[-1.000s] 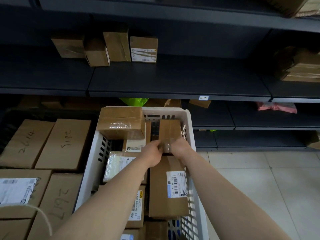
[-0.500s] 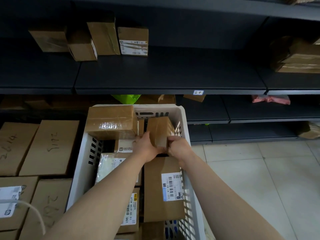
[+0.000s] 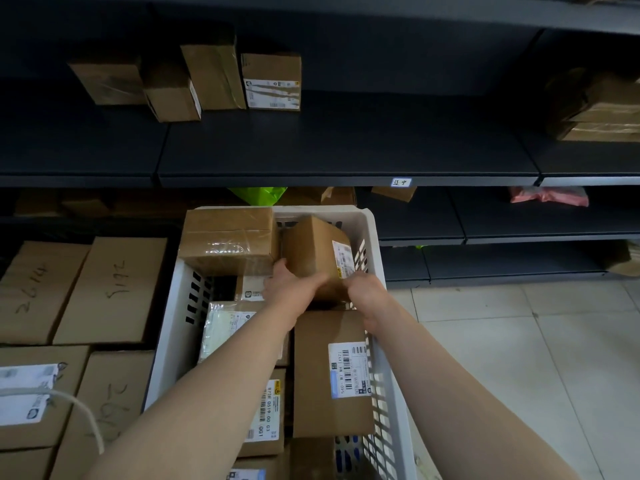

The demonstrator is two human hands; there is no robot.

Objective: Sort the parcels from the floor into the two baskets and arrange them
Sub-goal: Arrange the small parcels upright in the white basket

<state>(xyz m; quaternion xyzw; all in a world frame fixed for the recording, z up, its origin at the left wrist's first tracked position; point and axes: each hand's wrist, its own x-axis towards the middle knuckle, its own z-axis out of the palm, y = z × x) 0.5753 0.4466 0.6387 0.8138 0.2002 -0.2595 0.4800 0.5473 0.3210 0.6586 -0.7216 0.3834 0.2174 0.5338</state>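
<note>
Fingers [image 3: 280,269] curled round tilted parcel [image 3: 311,252], over basket [image 3: 318,210]

**Basket** [image 3: 173,348]: white moulded plastic, smooth, with a faint sheen and slotted walls.
**Small parcel** [image 3: 311,251]: matt brown cardboard with a white paper label.
**Taped parcel** [image 3: 228,237]: the same cardboard, banded in glossy clear tape that catches the light.
**Wrapped parcel** [image 3: 225,327]: covered in shiny, wrinkled clear film.
**Cartons** [image 3: 117,289]: dull matt brown cardboard, marked by hand in ink.
**Shelf** [image 3: 346,150]: dark, smooth and matt, apparently painted metal.
**Floor** [image 3: 519,358]: pale tiles, smooth and lightly glossy.
**Bag** [image 3: 549,196]: pink, thin crinkled plastic.
**Cord** [image 3: 81,408]: off-white, rough twisted fibre.
</note>
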